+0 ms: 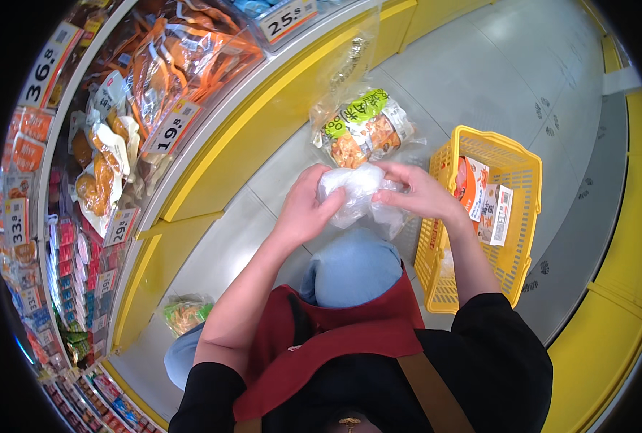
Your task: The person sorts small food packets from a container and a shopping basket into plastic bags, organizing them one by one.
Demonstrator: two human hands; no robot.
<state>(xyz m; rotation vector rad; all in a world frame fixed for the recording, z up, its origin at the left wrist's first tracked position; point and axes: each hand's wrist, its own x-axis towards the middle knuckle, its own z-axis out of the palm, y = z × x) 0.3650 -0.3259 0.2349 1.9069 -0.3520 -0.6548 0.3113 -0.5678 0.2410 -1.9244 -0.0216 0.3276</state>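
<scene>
Between my two hands, above my bent knee, is a crumpled clear plastic bag [361, 189]. My left hand [309, 203] grips its left side, the thumb pressed onto the plastic. On the other side my right hand [421, 189] pinches the bag with thumb and fingers. Whether anything is inside the crumpled plastic I cannot tell. Just beyond my hands, a clear bag of packaged snacks [368, 130] with a bright green label sits on the floor. A yellow shopping basket [529, 216] stands beside my right forearm, with an orange-and-white box [473, 187] and a white box [495, 215] in it.
Along the left curves a store shelf with a yellow base [223, 169], carrying price tags, bagged orange goods [191, 61] and other packets. A small green-edged packet [186, 315] lies on the floor by my left leg. Another yellow shelf base [621, 339] runs along the right.
</scene>
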